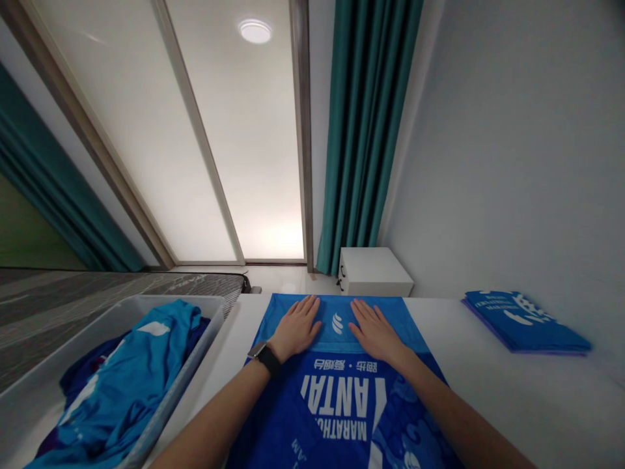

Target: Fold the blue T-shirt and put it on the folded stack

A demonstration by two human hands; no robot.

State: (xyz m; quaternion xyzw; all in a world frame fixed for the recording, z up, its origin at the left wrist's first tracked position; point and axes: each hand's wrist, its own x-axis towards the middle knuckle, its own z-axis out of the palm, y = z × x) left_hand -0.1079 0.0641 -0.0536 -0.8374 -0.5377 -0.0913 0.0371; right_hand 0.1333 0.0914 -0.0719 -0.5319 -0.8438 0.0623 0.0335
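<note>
A blue shirt [342, 404] with white "MARATHON" lettering lies spread on the white table, its print upside down from where I look. Near its far edge, a lighter blue band carries a small white logo. My left hand [297, 326], with a black watch [265, 356] on the wrist, rests flat on that band, left of the logo. Flat on the band's right side lies my right hand [375, 329], fingers stretched out. Neither hand grips the cloth. The shirt's near end runs out of the picture.
Left of the table stands a white bin [168, 301] with crumpled blue shirts [141, 371] in it. A folded stack of blue shirts [525, 322] lies at the table's right, by the wall. Beyond the far edge are a small white cabinet [375, 267] and a teal curtain [371, 130].
</note>
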